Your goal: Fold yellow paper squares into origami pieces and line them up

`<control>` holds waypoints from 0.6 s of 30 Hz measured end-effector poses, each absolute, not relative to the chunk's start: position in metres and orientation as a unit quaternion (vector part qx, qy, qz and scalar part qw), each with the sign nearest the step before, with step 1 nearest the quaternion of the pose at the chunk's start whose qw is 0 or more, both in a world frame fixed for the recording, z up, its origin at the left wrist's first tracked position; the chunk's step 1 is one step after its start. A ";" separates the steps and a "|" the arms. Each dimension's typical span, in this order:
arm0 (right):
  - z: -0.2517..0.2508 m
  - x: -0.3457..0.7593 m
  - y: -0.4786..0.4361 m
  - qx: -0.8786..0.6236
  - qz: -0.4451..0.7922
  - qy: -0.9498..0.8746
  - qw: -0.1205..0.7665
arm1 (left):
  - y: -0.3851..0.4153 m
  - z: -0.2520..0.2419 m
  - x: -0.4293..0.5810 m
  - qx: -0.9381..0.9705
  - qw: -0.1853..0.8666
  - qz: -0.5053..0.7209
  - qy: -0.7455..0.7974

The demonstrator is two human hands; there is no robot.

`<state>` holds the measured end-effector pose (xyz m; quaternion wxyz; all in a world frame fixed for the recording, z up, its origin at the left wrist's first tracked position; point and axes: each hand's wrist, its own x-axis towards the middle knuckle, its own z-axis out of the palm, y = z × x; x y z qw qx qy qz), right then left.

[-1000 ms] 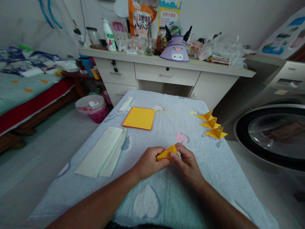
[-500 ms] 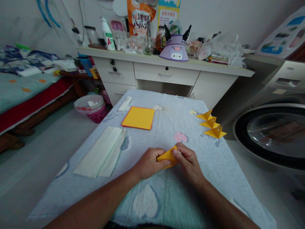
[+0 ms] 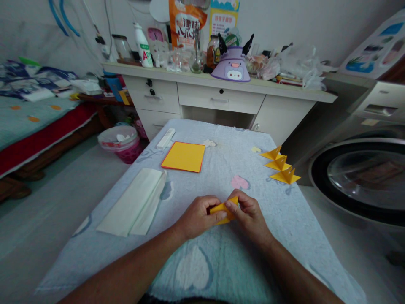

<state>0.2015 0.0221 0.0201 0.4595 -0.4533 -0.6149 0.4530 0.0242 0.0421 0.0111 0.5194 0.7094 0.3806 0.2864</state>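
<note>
- Lying at the left of the table (image 3: 95, 236), a folded white sheet (image 3: 134, 202); beyond it, a flat stack of yellow squares (image 3: 184, 156);
- left hand (image 3: 196, 217) closed, pinching the folded yellow paper (image 3: 221, 209) over the table's near middle;
- that paper looks light, thin and easily creased; best pinched gently at its folded edges;
- right hand (image 3: 249, 216) closed on its other end;
- three folded yellow pieces (image 3: 280, 164) sit far right.

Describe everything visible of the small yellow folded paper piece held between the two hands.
The small yellow folded paper piece is thin paper creased into a compact wedge, one corner pointing up and right. The left hand pinches its left end, the right hand its right; fingers hide much of it. It is low over the pale blue tablecloth.
</note>
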 end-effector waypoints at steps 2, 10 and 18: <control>0.020 0.203 0.022 -0.453 0.465 -0.605 0.462 | 0.043 0.010 0.023 0.709 0.518 0.287 0.383; 0.021 0.208 0.023 -0.457 0.483 -0.566 0.487 | 0.044 0.013 0.023 0.689 0.547 0.277 0.386; 0.020 0.208 0.027 -0.422 0.538 -0.544 0.487 | 0.046 0.011 0.022 0.610 0.608 0.323 0.392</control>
